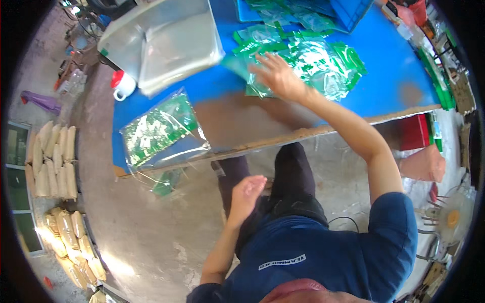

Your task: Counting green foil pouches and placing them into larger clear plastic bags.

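My right hand [279, 78] reaches over the blue table, its fingers spread at the left side of a heap of green and clear plastic packets [321, 65]. Beside those fingers is a smeared green packet [235, 65]; I cannot make out whether they touch it. My left hand [246, 196] hangs in front of my body, short of the table edge, with its fingers stretched out and nothing in it. Toward the table's left front corner lies a large clear bag [164, 126] with many green packets inside, its plastic reaching the edge.
The blue table [399, 96] has a worn front edge. On it are a stack of clear plastic bags [179, 50], a white mug with a red lid [123, 86] and a blue crate [351, 15] with more packets. A red box [415, 132] is below right; sacks [50, 161] stand left.
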`<action>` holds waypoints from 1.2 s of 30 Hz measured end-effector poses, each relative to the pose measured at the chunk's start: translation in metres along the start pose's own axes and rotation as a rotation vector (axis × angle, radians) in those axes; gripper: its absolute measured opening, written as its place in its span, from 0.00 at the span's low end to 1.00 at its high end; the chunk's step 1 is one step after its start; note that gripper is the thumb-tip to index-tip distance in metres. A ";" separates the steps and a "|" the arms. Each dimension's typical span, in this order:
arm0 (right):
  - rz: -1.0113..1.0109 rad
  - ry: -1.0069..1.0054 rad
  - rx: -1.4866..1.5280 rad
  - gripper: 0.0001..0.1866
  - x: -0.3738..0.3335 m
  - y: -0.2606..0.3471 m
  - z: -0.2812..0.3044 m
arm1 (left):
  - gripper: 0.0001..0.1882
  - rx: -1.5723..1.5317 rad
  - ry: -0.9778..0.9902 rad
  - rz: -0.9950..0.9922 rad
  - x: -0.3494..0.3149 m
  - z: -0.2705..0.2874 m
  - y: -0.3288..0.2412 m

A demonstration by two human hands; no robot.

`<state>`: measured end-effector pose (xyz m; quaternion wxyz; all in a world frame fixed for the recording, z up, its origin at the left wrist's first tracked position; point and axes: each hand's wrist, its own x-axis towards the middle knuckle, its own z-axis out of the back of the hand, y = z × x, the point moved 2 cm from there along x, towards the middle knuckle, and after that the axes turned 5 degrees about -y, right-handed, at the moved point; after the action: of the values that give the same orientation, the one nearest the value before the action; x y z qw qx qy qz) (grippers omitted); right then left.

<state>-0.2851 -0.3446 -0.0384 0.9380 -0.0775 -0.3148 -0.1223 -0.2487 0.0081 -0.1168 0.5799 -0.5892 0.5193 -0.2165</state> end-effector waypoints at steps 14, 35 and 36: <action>-0.441 0.278 0.678 0.30 -0.081 0.117 0.066 | 0.20 -0.497 -0.312 -0.004 0.037 -0.043 -0.028; -0.289 0.311 0.690 0.17 -0.066 0.083 0.066 | 0.19 -0.364 -0.249 0.146 0.037 -0.016 -0.026; -0.310 0.104 0.582 0.18 -0.056 0.064 0.058 | 0.19 -0.371 -0.253 0.132 0.037 -0.017 -0.028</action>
<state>-0.3439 -0.2607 -0.0315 0.9058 0.2491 -0.2962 -0.1724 -0.2400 -0.0375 -0.1002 0.5350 -0.6729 0.5108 -0.0034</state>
